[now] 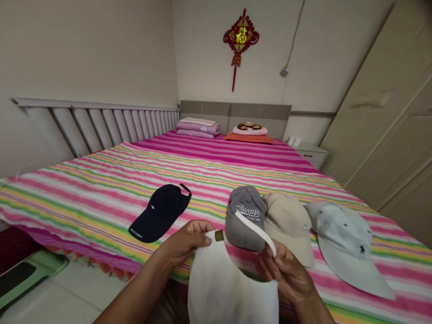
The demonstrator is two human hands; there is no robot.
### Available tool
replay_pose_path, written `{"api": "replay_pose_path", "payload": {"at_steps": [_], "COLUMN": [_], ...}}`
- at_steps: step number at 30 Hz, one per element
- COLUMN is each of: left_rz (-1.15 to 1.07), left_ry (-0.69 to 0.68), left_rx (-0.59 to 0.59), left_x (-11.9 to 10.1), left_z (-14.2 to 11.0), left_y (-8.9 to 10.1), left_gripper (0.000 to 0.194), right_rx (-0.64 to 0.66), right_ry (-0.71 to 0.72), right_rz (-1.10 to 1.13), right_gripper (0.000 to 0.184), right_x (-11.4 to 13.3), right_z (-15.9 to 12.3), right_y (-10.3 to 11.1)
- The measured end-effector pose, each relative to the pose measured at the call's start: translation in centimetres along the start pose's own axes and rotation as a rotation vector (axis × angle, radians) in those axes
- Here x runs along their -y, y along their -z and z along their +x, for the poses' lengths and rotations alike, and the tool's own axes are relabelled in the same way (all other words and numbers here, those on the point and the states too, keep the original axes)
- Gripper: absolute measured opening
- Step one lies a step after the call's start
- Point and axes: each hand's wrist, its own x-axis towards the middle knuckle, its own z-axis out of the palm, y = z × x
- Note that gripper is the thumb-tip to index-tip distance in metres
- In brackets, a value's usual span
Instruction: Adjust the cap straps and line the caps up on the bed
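I hold a white cap [226, 283] up in front of me, over the near edge of the bed. My left hand [184, 243] pinches its back edge beside a small brass buckle [219, 235]. My right hand [286, 274] grips the cap's other side, with the white adjusting strap [255, 230] arching up from its fingers. Just beyond lie a grey cap [245, 216] with lettering, a beige cap [290, 225] and a pale blue cap [347, 243] in a row. A navy cap [160, 213] lies apart to the left.
The bed [209, 166] has a pink, green and yellow striped sheet. Folded bedding [199, 127] and a pillow [249, 130] sit at the headboard. A slatted rail [101, 121] runs along the left wall, a wardrobe [388, 126] stands right, a nightstand [310, 153] beyond, a green stool [23, 274] lower left.
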Motion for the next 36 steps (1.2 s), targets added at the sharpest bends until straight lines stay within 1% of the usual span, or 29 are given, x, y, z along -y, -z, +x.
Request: {"api": "replay_pose_path", "payload": {"at_steps": [4, 7, 11, 14, 16, 18, 22, 26, 33, 36], "left_rz": [0.021, 0.014, 0.009, 0.007, 0.011, 0.014, 0.006, 0.017, 0.051, 0.034], "left_ry": [0.035, 0.033, 0.013, 0.012, 0.016, 0.016, 0.009, 0.003, 0.002, 0.004], "left_rx": [-0.035, -0.001, 0.007, -0.006, -0.011, -0.012, -0.011, -0.015, 0.034, 0.036], "left_x": [-0.1, 0.1, 0.2, 0.2, 0.1, 0.1, 0.0, 0.1, 0.4, 0.5], "left_z": [0.0, 0.1, 0.2, 0.2, 0.1, 0.1, 0.0, 0.0, 0.1, 0.1], "left_y": [-1.1, -1.7, -2.2, -2.6, -2.9, -3.2, -3.6, -3.5, -3.0, -3.1], "left_gripper": [0.023, 0.024, 0.025, 0.026, 0.026, 0.026, 0.026, 0.026, 0.023, 0.024], "right_rx": [-0.033, -0.060, -0.114, -0.143, -0.155, -0.163, -0.164, -0.126, -0.025, -0.028], "right_ry": [0.005, -0.035, -0.094, -0.120, -0.114, -0.112, -0.141, -0.175, -0.198, -0.181], "right_rz": [-0.105, -0.204, -0.476, -0.712, -0.794, -0.813, -0.781, -0.747, -0.723, -0.732], "right_gripper": [0.031, 0.027, 0.029, 0.034, 0.036, 0.036, 0.034, 0.034, 0.032, 0.029], "right_x": [1.4, 2.8, 4.1, 4.2, 3.9, 3.6, 3.2, 3.2, 3.4, 3.2], "right_z": [-0.1, 0.0, 0.2, 0.2, 0.3, 0.4, 0.6, 0.7, 0.6, 0.6], "right_y": [-0.3, -1.0, -2.5, -3.8, -4.5, -4.9, -5.2, -5.3, -4.8, -4.6]}}
